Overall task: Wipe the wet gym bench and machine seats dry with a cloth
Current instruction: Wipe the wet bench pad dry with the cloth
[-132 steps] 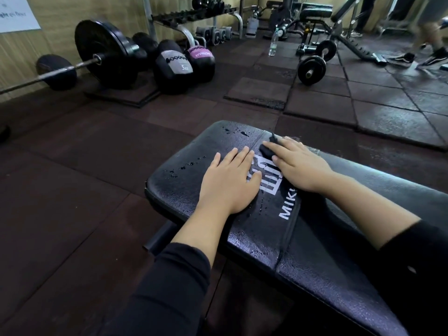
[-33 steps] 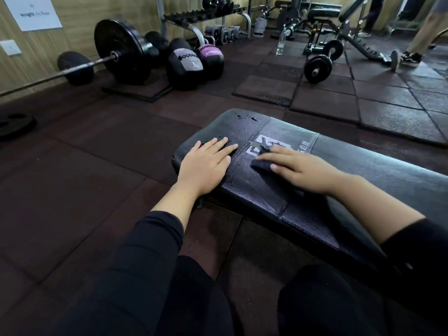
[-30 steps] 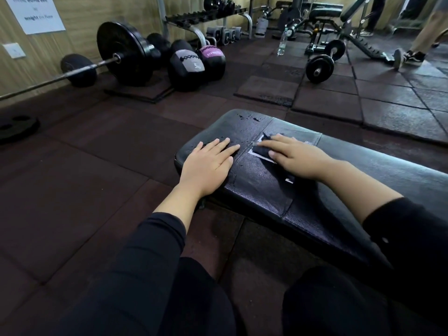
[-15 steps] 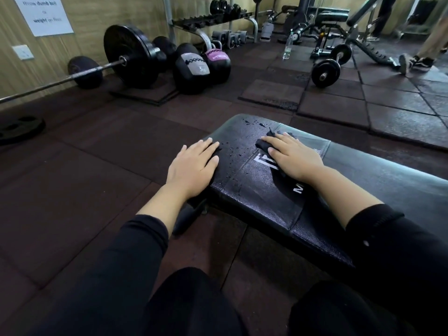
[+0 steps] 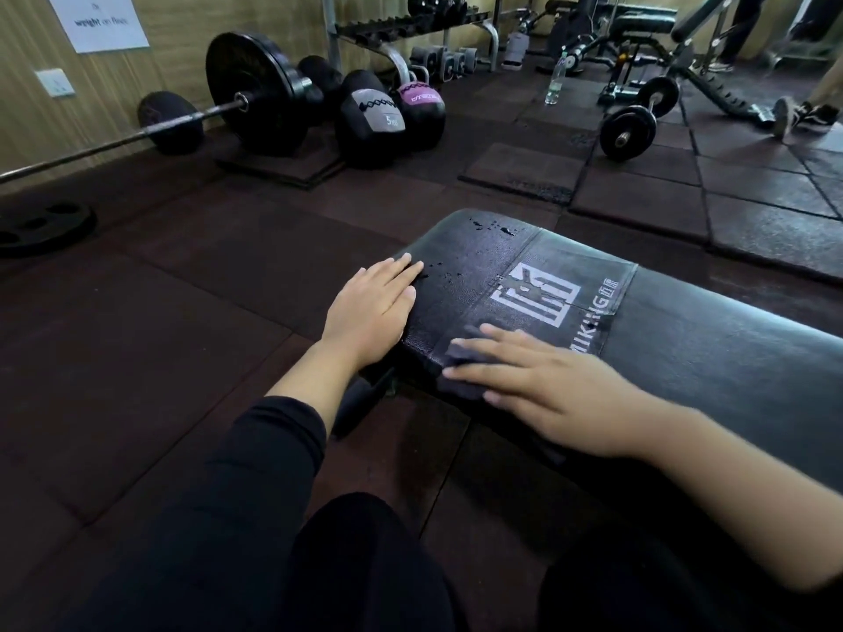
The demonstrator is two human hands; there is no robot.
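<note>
The right hand (image 5: 561, 390) lies flat on the cloth (image 5: 460, 358), fingers straight and spread and pointing left, pressing it down rather than gripping it. That flat press suits wiping: it keeps as much of the cloth as possible against the pad. The cloth is a small dark piece at the near edge of the surface (image 5: 684, 348), just near of the white logo (image 5: 538, 298), and most of it is hidden under the fingers. The hand is slightly blurred, so it is likely mid-stroke.

The left hand (image 5: 369, 312) rests open on the left corner of the surface, fingers together and pointing to the far right, palm partly over the edge. It holds nothing; it looks placed there to steady the surface and the person's lean, clear of the cloth's path.

Beyond the left fingertips, water drops (image 5: 492, 228) sit on the far left end of the pad, with a few more just beside those fingers. That end appears to be what remains wet here, so the cloth probably needs to sweep to the far left next, and the left hand may have to shift.

On the floor (image 5: 182, 312) to the far left lie a barbell (image 5: 246, 98) and medicine balls (image 5: 374, 116); more equipment stands at the far right.
</note>
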